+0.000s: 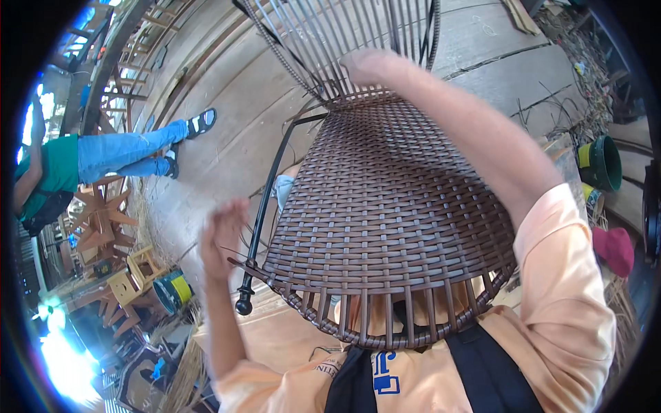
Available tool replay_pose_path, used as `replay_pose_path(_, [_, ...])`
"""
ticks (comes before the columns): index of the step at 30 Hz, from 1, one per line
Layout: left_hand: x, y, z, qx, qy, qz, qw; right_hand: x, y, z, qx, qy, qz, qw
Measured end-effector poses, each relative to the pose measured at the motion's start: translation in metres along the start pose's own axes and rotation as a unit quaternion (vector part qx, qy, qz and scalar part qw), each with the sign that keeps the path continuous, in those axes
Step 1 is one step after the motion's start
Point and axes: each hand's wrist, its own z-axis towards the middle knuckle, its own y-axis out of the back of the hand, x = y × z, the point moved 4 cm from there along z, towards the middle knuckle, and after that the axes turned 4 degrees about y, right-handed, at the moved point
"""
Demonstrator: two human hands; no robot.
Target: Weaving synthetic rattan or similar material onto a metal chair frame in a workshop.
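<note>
A brown woven wicker chair fills the middle, its close weave spreading toward me and ending in a wrapped, curved rim at my chest. Beyond the weave, bare upright strands fan out at the far end. My right hand reaches across to the base of these strands, its fingers bent in and partly hidden. My left hand is raised beside the chair's left edge, smeared by motion, close to a loose strand end. A dark metal rod with a ball end runs along that left side.
At the left stands another person in blue jeans and sandals. Wooden star shapes and a green-yellow bucket are at lower left. A dark green bucket and a maroon cap-like item lie at the right, near strand scraps.
</note>
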Motion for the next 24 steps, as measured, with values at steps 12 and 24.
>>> replay_pose_path(12, [0.010,-0.036,-0.044,-0.013,-0.247,-0.246,0.937,0.061,0.058,-0.331,0.253,0.280,0.254,0.891])
replay_pose_path(24, [-0.048,-0.102,-0.014,0.063,-0.308,-0.172,0.934,0.003,0.057,-0.376,-0.255,0.251,0.052,0.932])
